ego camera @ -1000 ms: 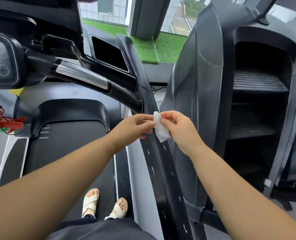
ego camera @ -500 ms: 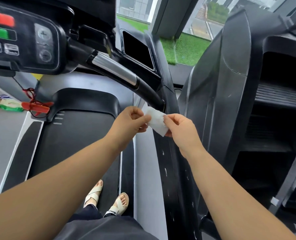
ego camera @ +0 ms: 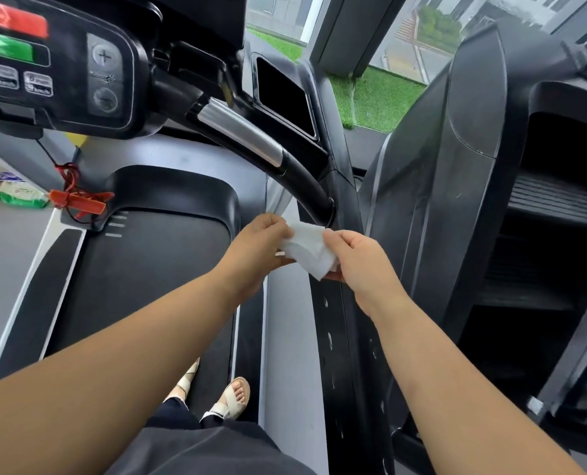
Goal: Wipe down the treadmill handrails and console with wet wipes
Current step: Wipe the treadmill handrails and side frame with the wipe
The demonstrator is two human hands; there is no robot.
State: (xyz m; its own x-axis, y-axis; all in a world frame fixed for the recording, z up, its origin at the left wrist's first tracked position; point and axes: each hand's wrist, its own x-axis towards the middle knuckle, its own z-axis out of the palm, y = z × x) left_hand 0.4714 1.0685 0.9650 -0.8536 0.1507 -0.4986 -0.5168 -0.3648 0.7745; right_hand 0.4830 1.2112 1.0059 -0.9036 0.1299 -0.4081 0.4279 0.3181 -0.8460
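Observation:
A white wet wipe (ego camera: pixel 310 248) is held between both hands in front of me, just below the lower end of the black and silver handrail (ego camera: pixel 250 138). My left hand (ego camera: pixel 256 245) pinches its left edge and my right hand (ego camera: pixel 362 265) grips its right side. The black console (ego camera: pixel 55 63) with red and green buttons and plus and minus keys fills the upper left. The right side rail (ego camera: pixel 333 337), black with small marks, runs down under the wipe.
The treadmill belt (ego camera: pixel 141 286) lies below with my sandalled feet on it. A red safety clip (ego camera: pixel 79 200) hangs on a cord from the console. A green wipes pack (ego camera: pixel 19 195) lies on the floor at left. A neighbouring black machine (ego camera: pixel 473 200) stands close on the right.
The view has swung left, bringing the console into sight. The wipe has been spread wider between my hands, which stayed by the handrail's lower end.

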